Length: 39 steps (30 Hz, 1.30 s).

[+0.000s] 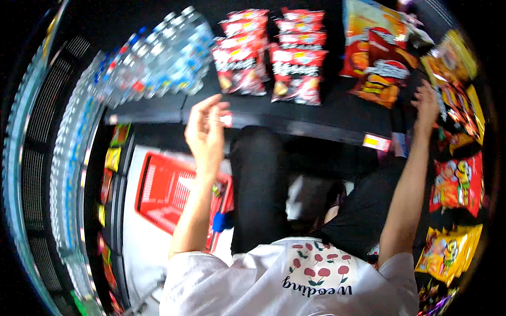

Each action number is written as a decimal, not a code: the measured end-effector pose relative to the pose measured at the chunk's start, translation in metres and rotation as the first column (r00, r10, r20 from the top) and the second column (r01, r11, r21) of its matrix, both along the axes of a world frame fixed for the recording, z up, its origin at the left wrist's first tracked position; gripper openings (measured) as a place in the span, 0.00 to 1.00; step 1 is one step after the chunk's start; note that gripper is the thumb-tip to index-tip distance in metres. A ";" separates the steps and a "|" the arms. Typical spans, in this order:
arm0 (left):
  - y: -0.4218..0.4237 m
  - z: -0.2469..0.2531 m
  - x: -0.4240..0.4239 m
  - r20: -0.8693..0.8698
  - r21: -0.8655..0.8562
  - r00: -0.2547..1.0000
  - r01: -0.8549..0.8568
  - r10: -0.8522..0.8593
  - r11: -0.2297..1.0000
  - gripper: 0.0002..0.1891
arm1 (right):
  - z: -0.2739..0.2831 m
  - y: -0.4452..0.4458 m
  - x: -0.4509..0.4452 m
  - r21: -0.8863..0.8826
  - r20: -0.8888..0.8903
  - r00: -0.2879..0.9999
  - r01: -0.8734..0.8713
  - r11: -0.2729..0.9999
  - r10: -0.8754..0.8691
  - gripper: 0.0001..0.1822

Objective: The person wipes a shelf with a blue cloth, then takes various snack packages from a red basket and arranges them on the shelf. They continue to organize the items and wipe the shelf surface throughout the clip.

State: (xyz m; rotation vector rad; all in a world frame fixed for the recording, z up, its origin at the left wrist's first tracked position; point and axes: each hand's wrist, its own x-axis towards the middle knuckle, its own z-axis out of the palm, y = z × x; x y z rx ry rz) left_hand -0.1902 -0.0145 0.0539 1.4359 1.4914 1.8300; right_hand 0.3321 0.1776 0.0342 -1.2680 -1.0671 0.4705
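My left hand (207,132) is raised in front of the shelf edge, fingers slightly curled and apart, with nothing seen in it. Two rows of red snack bags stand on the black shelf just beyond it, one row on the left (241,59) and one on the right (297,67). Over at the right, my right hand (427,100) has its fingers spread beside an orange-and-red snack bag (383,77) and a dark, shiny snack bag (458,106). No held thing shows in it. A larger yellow-and-red bag (355,39) leans behind the orange one.
Clear plastic bottles (158,59) crowd the shelf's left part. A red plastic shopping basket (164,197) rests on the white floor at lower left. Red (456,183) and yellow (448,252) snack bags hang or stand along the right side. A price tag (376,142) sits on the shelf edge.
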 end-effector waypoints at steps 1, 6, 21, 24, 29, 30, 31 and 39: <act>-0.016 -0.019 -0.042 0.029 -0.055 0.993 -0.114 0.115 0.992 0.14 | -0.006 0.008 0.007 0.021 -0.005 1.000 0.007 1.000 -0.007 0.23; -0.137 -0.143 -0.197 0.048 -0.235 0.799 -0.574 0.599 0.784 0.12 | -0.009 0.009 0.013 0.108 -0.075 0.997 -0.009 0.994 0.017 0.21; -0.186 -0.202 -0.140 -0.683 -0.550 0.729 -0.478 -0.039 0.685 0.17 | 0.002 -0.038 -0.077 0.204 0.062 0.998 -0.045 0.978 0.033 0.20; -0.191 -0.215 -0.156 -0.677 -0.571 0.734 -0.481 -0.051 0.666 0.14 | 0.000 -0.040 -0.083 0.184 0.072 0.996 -0.065 0.981 0.052 0.20; -0.199 -0.216 -0.178 -0.639 -0.592 0.769 -0.477 -0.018 0.650 0.08 | -0.005 -0.042 -0.083 0.139 0.100 0.990 -0.110 0.984 0.097 0.19; -0.202 -0.215 -0.183 -0.645 -0.524 0.763 -0.482 0.042 0.702 0.07 | -0.003 -0.044 -0.089 0.127 0.113 0.989 -0.105 0.986 0.091 0.19; -0.207 -0.214 -0.187 -0.636 -0.499 0.763 -0.524 0.120 0.690 0.07 | -0.003 -0.045 -0.092 0.121 0.111 0.988 -0.120 0.985 0.107 0.18; -0.230 -0.134 -0.202 -0.792 -0.301 0.540 -0.751 0.285 0.587 0.11 | -0.008 -0.044 -0.099 0.096 0.100 0.978 -0.191 0.977 0.181 0.18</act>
